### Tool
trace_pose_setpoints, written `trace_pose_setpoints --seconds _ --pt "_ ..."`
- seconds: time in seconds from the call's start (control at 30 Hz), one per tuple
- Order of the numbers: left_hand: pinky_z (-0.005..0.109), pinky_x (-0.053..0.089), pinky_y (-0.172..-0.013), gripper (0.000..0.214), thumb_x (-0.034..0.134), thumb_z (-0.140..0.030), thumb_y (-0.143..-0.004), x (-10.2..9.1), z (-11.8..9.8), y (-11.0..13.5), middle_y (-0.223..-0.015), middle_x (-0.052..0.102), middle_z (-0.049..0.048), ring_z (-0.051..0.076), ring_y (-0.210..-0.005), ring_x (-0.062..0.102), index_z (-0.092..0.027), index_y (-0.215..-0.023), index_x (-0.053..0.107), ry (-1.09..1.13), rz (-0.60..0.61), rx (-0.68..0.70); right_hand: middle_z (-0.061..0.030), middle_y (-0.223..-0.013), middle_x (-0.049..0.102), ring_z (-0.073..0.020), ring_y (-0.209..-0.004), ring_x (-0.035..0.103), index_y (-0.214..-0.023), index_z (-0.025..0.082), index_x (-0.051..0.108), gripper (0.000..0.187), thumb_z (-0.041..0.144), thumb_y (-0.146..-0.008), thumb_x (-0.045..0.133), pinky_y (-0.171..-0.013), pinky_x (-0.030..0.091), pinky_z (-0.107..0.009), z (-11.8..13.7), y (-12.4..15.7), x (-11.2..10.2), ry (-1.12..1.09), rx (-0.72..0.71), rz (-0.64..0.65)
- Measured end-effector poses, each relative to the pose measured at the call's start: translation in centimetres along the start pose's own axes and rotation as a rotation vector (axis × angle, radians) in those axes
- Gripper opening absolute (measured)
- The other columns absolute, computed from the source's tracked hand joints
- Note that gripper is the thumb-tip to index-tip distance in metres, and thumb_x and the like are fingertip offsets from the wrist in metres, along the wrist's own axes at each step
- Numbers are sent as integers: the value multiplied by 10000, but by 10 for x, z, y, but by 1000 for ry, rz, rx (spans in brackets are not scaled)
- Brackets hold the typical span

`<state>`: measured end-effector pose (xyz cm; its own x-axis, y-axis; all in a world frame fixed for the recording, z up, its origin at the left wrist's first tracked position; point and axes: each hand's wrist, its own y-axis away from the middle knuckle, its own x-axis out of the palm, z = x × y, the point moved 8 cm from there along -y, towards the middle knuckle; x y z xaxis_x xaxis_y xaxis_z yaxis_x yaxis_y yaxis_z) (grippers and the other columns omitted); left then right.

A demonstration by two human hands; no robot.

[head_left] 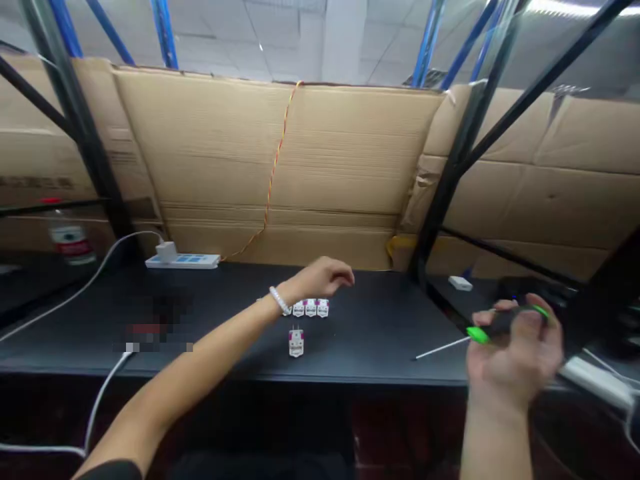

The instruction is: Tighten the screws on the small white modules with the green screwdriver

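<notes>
My right hand (515, 347), slightly blurred, is wrapped round a screwdriver (479, 335) with a green and black handle. Its thin shaft points left, the dark tip just above the tabletop. My left hand (325, 277), with a beaded bracelet at the wrist, hovers over the table with curled fingers; whether anything is inside them is hidden. Below and behind that hand, several small white and purple plug-like pieces (311, 307) stand in a row, partly covered by the wrist. One similar plug piece (296, 343), prongs pointing away from me, lies nearer the front edge.
The black table (360, 340) ends at a front edge below. A white power strip (183, 261) with a plugged-in adapter lies at the back left, near a bottle (73, 240). Cardboard (340, 153) walls the back. Dark metal posts (445, 193) rise on both sides. White cables (103, 393) run at left.
</notes>
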<state>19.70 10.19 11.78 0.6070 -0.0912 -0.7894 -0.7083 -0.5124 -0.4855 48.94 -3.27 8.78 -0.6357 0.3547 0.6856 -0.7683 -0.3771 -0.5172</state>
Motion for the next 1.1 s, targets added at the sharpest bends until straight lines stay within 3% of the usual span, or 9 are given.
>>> trace_pose_setpoints --seconds 0.1,0.17,0.27,0.37,0.57,0.73,1.1 --pt "279 536 -821 175 599 -131 -938 -12 -18 58 -885 780 27 174 -827 710 -180 -914 765 125 -64 -143 7 -780 653 -108 -660 596 -1014 287 781 255 388 -800 873 -510 515 -188 -1 8 14 -3 5 48" --pt "296 533 -841 116 637 -203 -939 -14 -22 95 -916 769 33 186 -850 693 -189 -903 746 184 -137 -231 20 -765 655 -98 -590 574 -1041 255 757 339 424 -778 889 -477 499 -194 -2 14 25 -19 4 76" --pt "313 524 -820 102 667 -234 -919 -1 -13 137 -893 742 32 203 -856 668 -212 -842 730 217 -166 -347 32 -778 667 -88 -545 583 -1087 216 709 460 481 -764 901 -478 497 -202 -8 26 45 -28 45 139" --pt "328 529 -881 75 726 -239 -886 15 7 160 -1020 730 58 234 -1012 672 -226 -817 754 220 -162 -446 42 -799 671 -79 -551 600 -1128 217 684 463 478 -800 879 -518 505 -203 -16 44 64 -64 76 176" --pt "357 524 -1040 40 794 -202 -832 31 31 174 -1248 697 78 241 -1145 673 -221 -797 793 289 -143 -567 38 -830 681 -94 -558 636 -1169 227 660 446 470 -845 848 -521 527 -228 -38 77 93 -39 162 298" --pt "365 510 -1073 42 792 -228 -850 37 31 174 -1255 699 83 245 -1166 675 -217 -811 801 357 -131 -563 36 -841 685 -89 -564 640 -1175 232 662 415 458 -872 831 -527 526 -224 -36 79 95 -40 160 325" --pt "433 493 -1123 12 804 -238 -831 39 37 176 -1241 716 73 271 -1179 670 -232 -820 803 215 -131 -600 37 -858 680 -90 -564 645 -1182 235 656 395 462 -895 805 -549 539 -240 -35 80 94 -12 136 325"
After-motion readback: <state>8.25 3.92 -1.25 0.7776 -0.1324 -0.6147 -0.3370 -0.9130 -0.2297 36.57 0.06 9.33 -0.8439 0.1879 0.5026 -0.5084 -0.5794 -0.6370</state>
